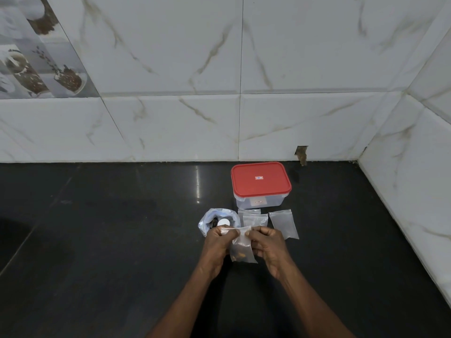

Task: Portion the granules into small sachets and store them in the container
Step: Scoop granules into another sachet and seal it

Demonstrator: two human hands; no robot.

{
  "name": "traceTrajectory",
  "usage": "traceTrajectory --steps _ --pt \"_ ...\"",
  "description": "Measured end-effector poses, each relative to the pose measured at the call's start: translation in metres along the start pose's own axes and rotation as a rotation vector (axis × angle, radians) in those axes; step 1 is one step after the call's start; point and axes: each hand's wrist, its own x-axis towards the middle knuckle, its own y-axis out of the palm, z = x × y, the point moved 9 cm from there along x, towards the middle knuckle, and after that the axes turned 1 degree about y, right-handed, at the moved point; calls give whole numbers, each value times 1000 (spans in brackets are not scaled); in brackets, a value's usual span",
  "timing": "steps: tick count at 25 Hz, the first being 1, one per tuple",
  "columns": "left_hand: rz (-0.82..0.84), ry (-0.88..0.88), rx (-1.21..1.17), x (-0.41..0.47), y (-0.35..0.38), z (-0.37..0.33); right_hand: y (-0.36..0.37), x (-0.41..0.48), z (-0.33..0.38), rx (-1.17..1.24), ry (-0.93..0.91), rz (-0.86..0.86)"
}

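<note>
Left grip (pixel 219 242) and right grip (pixel 268 245) pinch the upright sachet (pixel 242 251) by its mouth, the lidded container (pixel 271 201) at one o'clock, nearer the right.

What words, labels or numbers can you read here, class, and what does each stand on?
Sticker on the red lid: too small and blurred to read.
Label on the container front wall: too blurred to read.
Nothing legible anywhere else.
</note>
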Motion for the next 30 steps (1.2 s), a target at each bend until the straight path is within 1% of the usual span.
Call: traceTrajectory --steps 3,8,11,13,17,20,22,25,28,30 --pt "-3 -11 -30 -2 1 3 -1 0 -2 15 8 -19" --pt "5 -1 25 -4 0 -2 -1 -2 -1 -26 22 -13" --pt "25 -5 18 -6 3 -2 0 -1 -1 -39 6 -26" --pt "6 -19 21 -7 3 -1 -1 -1 -1 -55 -11 -40" --pt "-5 -36 97 -8 2 1 -2 -1 0 -112 -81 -69" --pt "-41 -29 200 -7 5 -3 -3 -1 7 -235 -196 -172" --pt "-49 -29 209 -8 6 -6 -6 0 9 -248 -218 -213" --pt "-30 -14 190 -7 2 -8 -12 1 7 -206 -207 -178" --pt "-43 1 118 -7 -3 -5 -22 3 7 -165 -197 -140" --pt "-93 47 180 -3 -4 -8 -26 4 9 -158 -211 -113"
